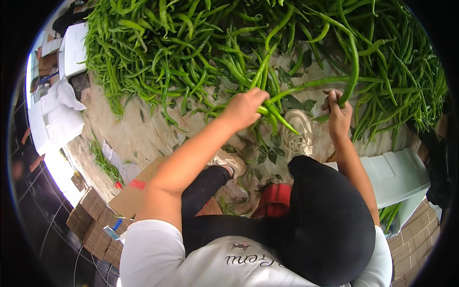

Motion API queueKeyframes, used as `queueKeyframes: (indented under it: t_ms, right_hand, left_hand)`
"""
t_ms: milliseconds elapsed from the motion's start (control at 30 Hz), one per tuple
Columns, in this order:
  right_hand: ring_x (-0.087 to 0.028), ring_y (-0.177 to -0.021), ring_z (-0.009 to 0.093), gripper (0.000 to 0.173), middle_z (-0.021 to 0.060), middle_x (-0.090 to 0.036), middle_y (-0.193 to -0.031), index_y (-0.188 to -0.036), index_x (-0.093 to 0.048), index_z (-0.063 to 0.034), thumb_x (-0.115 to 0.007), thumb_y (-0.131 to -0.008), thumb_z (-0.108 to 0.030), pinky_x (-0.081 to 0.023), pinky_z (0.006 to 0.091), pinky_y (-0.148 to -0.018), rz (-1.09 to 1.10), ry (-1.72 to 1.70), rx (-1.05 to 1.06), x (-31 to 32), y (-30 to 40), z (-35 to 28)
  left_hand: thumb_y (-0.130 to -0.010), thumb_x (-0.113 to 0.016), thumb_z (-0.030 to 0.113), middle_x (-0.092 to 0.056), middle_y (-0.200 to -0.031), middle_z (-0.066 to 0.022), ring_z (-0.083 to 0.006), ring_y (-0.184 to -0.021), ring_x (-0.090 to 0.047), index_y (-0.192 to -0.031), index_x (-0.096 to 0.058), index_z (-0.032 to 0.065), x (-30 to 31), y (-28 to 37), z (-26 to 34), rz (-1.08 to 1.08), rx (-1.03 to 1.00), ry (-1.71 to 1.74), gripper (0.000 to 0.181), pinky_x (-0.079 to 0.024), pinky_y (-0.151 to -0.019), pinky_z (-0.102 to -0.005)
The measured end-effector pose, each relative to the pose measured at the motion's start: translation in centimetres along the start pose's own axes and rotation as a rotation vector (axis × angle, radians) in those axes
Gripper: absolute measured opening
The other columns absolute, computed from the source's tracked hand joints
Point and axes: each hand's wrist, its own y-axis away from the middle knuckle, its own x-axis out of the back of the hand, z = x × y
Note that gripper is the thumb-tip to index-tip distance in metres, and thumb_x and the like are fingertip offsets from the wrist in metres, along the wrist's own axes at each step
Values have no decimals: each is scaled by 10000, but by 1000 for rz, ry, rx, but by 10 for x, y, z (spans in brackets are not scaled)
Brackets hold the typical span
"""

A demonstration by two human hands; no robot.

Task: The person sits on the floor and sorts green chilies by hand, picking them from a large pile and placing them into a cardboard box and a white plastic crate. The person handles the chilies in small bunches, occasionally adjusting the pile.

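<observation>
My left hand (247, 107) is closed around a small bunch of long green chili peppers (262, 70), whose ends stick out on both sides of the fist. Between the thumb and fingers of my right hand (339, 109) is the lower end of one long, curved green chili pepper (354, 68). Another long pepper (319, 83) stretches from beside my left fist past the right hand's fingertips; what supports its far end I cannot tell. Both hands are above the sheet-covered floor (150, 132), in front of a large heap of green chili peppers (190, 46).
A second part of the heap (398, 86) lies at the right. My shoe (298, 131) stands below my hands among loose leaves (272, 154). A red container (274, 199) is between my legs. A white foam box (394, 179) stands right, cardboard boxes (95, 222) left.
</observation>
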Motion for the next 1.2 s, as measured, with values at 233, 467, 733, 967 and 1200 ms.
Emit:
queueKeyframes:
  t_ms: [233, 467, 733, 967, 1200]
  right_hand:
    - [-428, -566, 53, 223, -13, -495, -645, -980, -628, -5, -536, -953, -206, -343, 203, -517, -38, -122, 63, -20, -1, -34]
    - [-407, -585, 37, 242, 3, -543, -717, -1042, -633, -7, -499, -969, -195, -348, 200, -513, -475, -258, 185, -90, 43, -155]
    - [-423, -580, 31, 254, -7, -560, -715, -1027, -643, -6, -500, -967, -208, -328, 191, -503, -835, -279, 335, -153, 143, -266]
    - [-383, -562, 36, 274, -28, -518, -690, -1023, -644, -34, -497, -974, -260, -276, 213, -486, -847, -187, 478, -142, 201, -290]
    - [-379, -555, 43, 294, -23, -518, -708, -1053, -645, -54, -505, -968, -298, -285, 220, -493, -791, -43, 521, -143, 231, -291]
  left_hand:
    - [-734, -656, -37, -613, -916, -42, -94, -747, -579, -1044, -590, 11, 129, 79, 37, 166, 386, 892, 321, -476, -615, -218]
    - [-847, -632, 160, -556, -816, -15, -80, -669, -534, -1086, -577, -10, 214, 166, 99, 508, 400, 1290, 297, -356, -476, -155]
    - [-876, -585, 144, -597, -985, -54, -89, -700, -539, -1132, -562, 31, 254, 286, 199, 774, 308, 1108, 281, -403, -515, -179]
    - [-890, -551, 175, -638, -914, -58, -61, -593, -487, -1060, -534, 25, 258, 480, 265, 1051, 540, 594, 228, -364, -480, -187]
    - [-858, -589, 134, -629, -922, -128, -158, -705, -605, -1116, -489, 25, 174, 664, 246, 997, 1004, 577, 298, -502, -619, -304]
